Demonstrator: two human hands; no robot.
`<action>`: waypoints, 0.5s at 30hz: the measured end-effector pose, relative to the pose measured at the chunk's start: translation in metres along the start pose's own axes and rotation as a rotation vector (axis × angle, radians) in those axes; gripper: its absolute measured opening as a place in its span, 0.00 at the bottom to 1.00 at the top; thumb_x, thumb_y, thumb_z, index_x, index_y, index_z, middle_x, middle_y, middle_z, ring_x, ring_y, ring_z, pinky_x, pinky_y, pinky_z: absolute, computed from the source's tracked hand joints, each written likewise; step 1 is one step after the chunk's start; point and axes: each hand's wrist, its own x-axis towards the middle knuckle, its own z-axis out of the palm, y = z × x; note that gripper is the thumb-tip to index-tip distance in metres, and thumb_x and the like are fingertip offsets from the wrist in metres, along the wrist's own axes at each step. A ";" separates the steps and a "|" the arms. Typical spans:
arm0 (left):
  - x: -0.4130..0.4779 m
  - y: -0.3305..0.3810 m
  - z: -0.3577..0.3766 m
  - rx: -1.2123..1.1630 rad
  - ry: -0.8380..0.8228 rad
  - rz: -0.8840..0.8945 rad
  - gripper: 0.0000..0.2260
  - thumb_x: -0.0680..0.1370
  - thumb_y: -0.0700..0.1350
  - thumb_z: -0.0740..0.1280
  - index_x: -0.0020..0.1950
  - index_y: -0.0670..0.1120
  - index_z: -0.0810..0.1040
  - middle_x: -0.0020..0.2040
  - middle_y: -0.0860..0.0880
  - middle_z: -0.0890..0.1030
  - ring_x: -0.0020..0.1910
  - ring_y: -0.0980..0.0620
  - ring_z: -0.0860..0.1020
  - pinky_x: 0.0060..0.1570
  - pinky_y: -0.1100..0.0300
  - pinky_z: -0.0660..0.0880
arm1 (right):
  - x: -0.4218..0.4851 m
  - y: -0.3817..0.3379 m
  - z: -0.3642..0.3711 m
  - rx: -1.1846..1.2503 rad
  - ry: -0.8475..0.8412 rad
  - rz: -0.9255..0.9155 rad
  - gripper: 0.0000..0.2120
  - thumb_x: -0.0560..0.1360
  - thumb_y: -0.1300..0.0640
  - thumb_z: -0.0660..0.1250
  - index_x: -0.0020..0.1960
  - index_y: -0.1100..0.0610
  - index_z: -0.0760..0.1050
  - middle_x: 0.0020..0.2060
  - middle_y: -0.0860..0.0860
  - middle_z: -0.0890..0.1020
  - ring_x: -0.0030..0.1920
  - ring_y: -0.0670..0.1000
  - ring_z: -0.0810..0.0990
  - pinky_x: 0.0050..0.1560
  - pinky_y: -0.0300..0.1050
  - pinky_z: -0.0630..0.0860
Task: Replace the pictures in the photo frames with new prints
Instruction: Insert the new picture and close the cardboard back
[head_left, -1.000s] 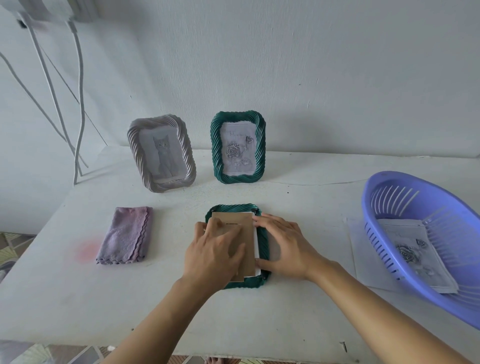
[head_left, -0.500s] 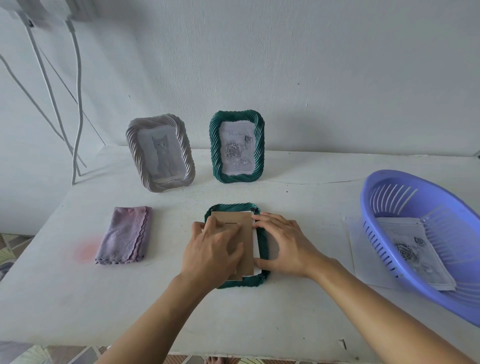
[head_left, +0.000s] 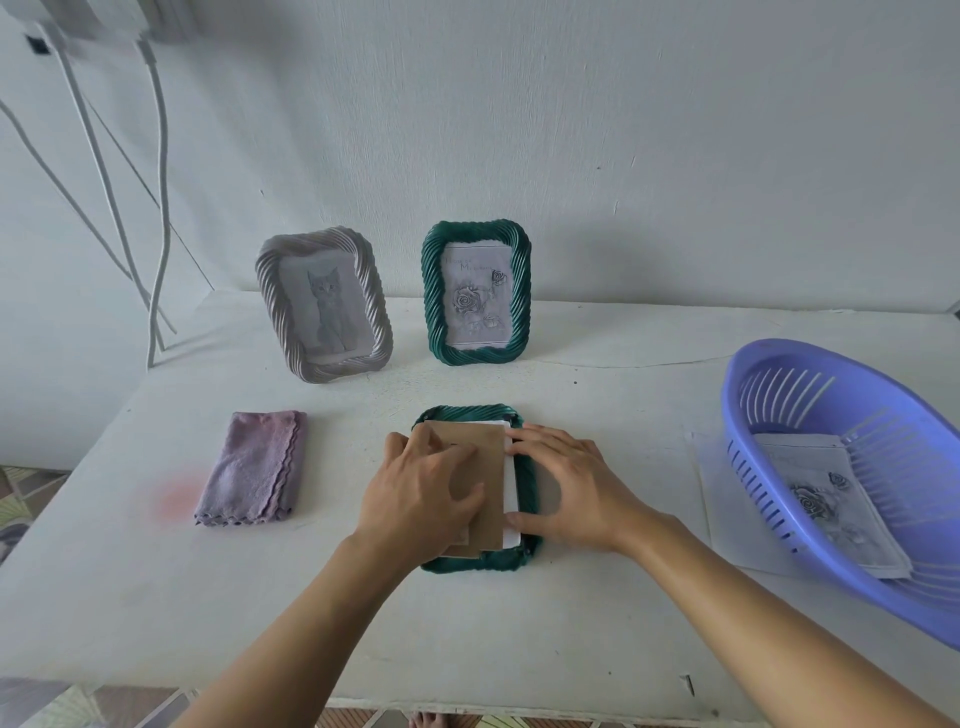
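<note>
The face-down green frame (head_left: 475, 560) lies flat at the middle of the table (head_left: 467, 639). A brown backing board (head_left: 485, 462) sits on its back, slightly skewed, so a strip of white print (head_left: 513, 493) shows along the board's right edge.

Your left hand (head_left: 421, 499) lies palm down on the board with its fingers pressing flat; its grip is apart and holds nothing. Your right hand (head_left: 571, 488) rests over the frame's right rim with its fingers spread, index tip near the top corner and thumb near the lower one. That grip is also apart, clamped on nothing.

You have three frames. Besides this one, a standing green frame (head_left: 434, 296) with a rose picture and a pale frame (head_left: 270, 291) with a cat picture stand upright side by side at the back.

One folded purple cloth (head_left: 254, 467) lies to the left of your hands. One purple basket (head_left: 769, 467) on the right holds one rose print (head_left: 821, 499) and stands on one paper sheet (head_left: 719, 499).
</note>
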 end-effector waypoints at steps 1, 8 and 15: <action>0.000 0.000 0.000 0.000 0.002 0.002 0.15 0.77 0.61 0.62 0.62 0.59 0.77 0.58 0.53 0.69 0.57 0.49 0.65 0.49 0.59 0.70 | 0.000 0.000 0.000 0.003 -0.006 0.000 0.35 0.69 0.32 0.69 0.71 0.44 0.67 0.75 0.35 0.61 0.76 0.36 0.53 0.75 0.46 0.55; 0.000 -0.002 0.003 -0.030 0.029 -0.004 0.16 0.77 0.62 0.62 0.62 0.60 0.77 0.59 0.54 0.70 0.57 0.50 0.65 0.48 0.60 0.70 | 0.001 0.004 -0.007 0.055 -0.068 -0.008 0.36 0.70 0.38 0.71 0.74 0.43 0.65 0.76 0.34 0.59 0.77 0.36 0.51 0.75 0.45 0.52; 0.000 0.000 0.008 -0.101 0.098 -0.039 0.18 0.76 0.62 0.63 0.64 0.59 0.77 0.58 0.54 0.71 0.54 0.49 0.66 0.55 0.58 0.70 | 0.001 0.004 -0.007 0.073 -0.064 0.002 0.39 0.68 0.40 0.74 0.75 0.46 0.64 0.74 0.33 0.58 0.76 0.35 0.51 0.76 0.43 0.51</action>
